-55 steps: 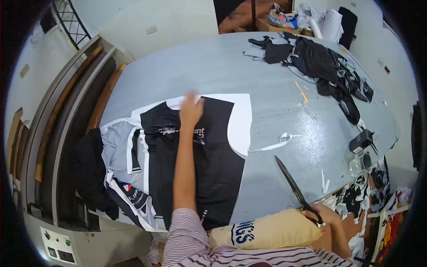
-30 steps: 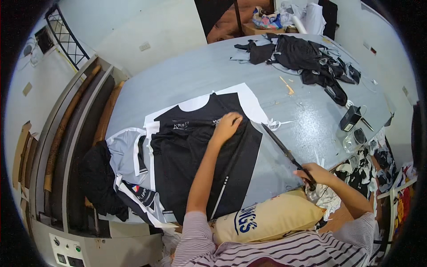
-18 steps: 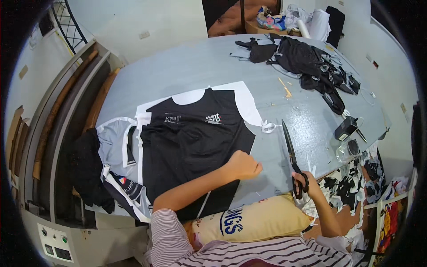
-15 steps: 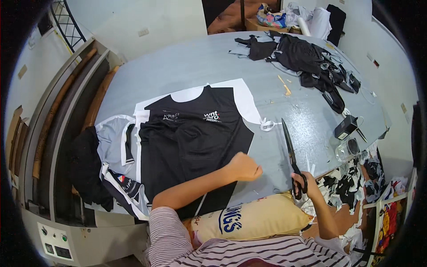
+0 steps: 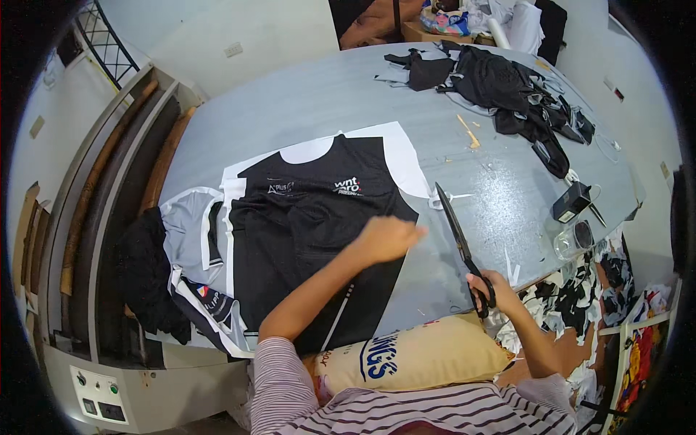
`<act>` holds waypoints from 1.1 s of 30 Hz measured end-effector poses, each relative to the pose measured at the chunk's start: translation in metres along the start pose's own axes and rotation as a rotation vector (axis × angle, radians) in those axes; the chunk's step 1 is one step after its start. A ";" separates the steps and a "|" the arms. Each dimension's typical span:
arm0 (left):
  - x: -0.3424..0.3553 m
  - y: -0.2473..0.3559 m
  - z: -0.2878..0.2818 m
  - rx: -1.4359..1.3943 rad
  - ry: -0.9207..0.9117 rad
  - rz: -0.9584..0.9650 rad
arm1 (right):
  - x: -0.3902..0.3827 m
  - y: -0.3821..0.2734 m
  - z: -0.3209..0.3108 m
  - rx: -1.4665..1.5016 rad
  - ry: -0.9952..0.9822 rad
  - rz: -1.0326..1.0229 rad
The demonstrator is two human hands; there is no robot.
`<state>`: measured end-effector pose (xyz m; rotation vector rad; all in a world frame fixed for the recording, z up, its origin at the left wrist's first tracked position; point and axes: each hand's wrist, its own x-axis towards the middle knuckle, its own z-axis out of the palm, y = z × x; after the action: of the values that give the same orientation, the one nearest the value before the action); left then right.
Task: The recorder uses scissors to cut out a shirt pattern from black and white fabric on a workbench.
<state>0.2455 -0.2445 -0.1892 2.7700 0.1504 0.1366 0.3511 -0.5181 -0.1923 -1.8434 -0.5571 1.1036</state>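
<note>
My right hand (image 5: 493,286) grips the black handles of a pair of large fabric scissors (image 5: 457,228). Their long dark blades point up and away over the grey table. Over the right part of a black jersey panel (image 5: 312,217) is my left hand (image 5: 390,238), its fingers curled together and partly blurred; whatever they hold, if anything, is hidden. The panel lies flat with white printed marks on its chest. White margin fabric (image 5: 395,156) shows around its neck and shoulder. A thin curled white strip (image 5: 435,201) lies near the scissor tips.
Grey and black garment pieces (image 5: 192,246) are heaped left, beside a roller machine (image 5: 109,217). Dark scraps (image 5: 500,83) cover the far right. A small black box (image 5: 571,201) and clear container (image 5: 573,241) sit by the right edge. A cream cushion (image 5: 420,355) lies against my front.
My left hand has moved up and slightly left over the black panel. The scissors have shifted left and tilted further left, with my right hand still round the handles.
</note>
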 end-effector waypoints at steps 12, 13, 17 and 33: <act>0.068 -0.127 -0.003 -0.145 0.165 -0.053 | 0.030 -0.038 -0.002 -0.152 -0.315 0.156; 0.069 -0.128 0.000 -0.165 0.181 -0.048 | 0.032 -0.041 -0.002 -0.146 -0.344 0.169; 0.067 -0.132 0.012 -0.085 0.132 -0.091 | 0.041 -0.053 -0.002 -0.210 -0.388 0.236; 0.062 -0.137 0.021 -0.024 0.160 -0.084 | 0.108 -0.081 0.020 -0.261 -0.389 0.220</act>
<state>0.2976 -0.1169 -0.2531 2.7221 0.3036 0.3354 0.3928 -0.3894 -0.1765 -1.9549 -0.7636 1.6210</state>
